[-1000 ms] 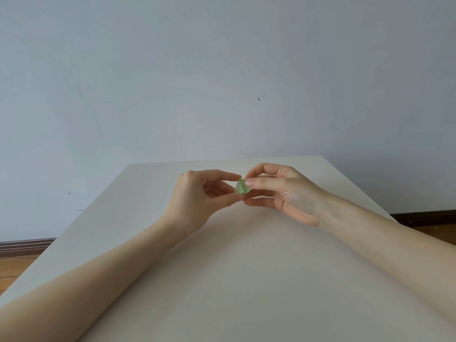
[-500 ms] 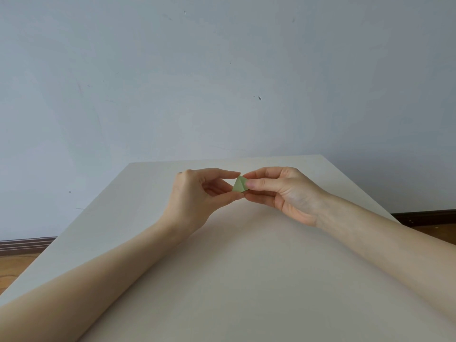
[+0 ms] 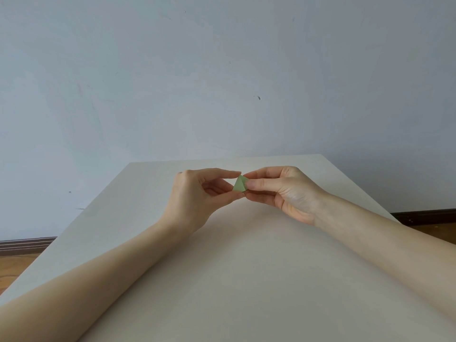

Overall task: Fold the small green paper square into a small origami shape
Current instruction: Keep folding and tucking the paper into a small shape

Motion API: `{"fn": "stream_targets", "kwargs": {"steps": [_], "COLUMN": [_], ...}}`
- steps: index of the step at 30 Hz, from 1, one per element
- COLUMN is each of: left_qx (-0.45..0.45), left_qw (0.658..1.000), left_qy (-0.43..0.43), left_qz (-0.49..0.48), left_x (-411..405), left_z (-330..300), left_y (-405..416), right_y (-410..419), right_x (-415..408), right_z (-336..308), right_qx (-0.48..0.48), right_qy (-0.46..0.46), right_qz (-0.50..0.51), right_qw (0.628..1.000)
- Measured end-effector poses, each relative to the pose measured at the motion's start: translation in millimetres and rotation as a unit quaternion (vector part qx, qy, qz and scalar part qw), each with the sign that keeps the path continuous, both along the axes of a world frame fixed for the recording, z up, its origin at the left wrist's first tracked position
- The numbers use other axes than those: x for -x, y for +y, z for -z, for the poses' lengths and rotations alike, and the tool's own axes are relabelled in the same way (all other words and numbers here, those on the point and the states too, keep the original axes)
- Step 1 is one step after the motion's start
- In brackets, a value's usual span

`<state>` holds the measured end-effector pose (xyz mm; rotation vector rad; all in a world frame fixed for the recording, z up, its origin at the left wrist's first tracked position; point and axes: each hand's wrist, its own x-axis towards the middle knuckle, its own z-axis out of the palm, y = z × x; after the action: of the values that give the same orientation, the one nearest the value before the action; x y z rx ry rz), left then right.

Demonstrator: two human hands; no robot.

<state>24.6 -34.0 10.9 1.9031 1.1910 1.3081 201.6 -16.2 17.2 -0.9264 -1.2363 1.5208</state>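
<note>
Paper (image 3: 239,184), pale green and matte, is folded down to a small pointed shape with a crisp crease running from its tip; it is held in the air above the far half of the desk (image 3: 246,280), between both hands. The left hand (image 3: 197,196) pinches its left side, thumb below and forefinger stretched over the top, the other fingers curled loosely into the palm. The right hand (image 3: 283,191) pinches its right side between thumb and forefinger, the remaining fingers curled underneath. Both forearms are bare and reach in from the near corners of the desk. The desk top is smooth, plain and off-white, with straight edges and a square far end. Behind it stands a pale blue-grey painted wall (image 3: 222,82) with a few small scuffs and marks. A dark skirting board (image 3: 27,245) runs along its foot, above a wooden floor (image 3: 12,270) seen past the left and right edges of the desk.
</note>
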Motion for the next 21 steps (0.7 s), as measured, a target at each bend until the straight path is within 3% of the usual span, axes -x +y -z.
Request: {"fn": "stream_targets", "kwargs": {"steps": [21], "left_qx": [0.008], "left_qw": [1.0], "left_qy": [-0.026], "left_qz": [-0.014], "left_x": [0.5], "left_z": [-2.0], "left_y": [-0.4], "right_y": [-1.5], "right_x": [-1.7], "right_z": [-5.0], "right_qx": [-0.012], "right_qy": [0.025], "right_qz": [-0.043], "right_qw": [0.999]}}
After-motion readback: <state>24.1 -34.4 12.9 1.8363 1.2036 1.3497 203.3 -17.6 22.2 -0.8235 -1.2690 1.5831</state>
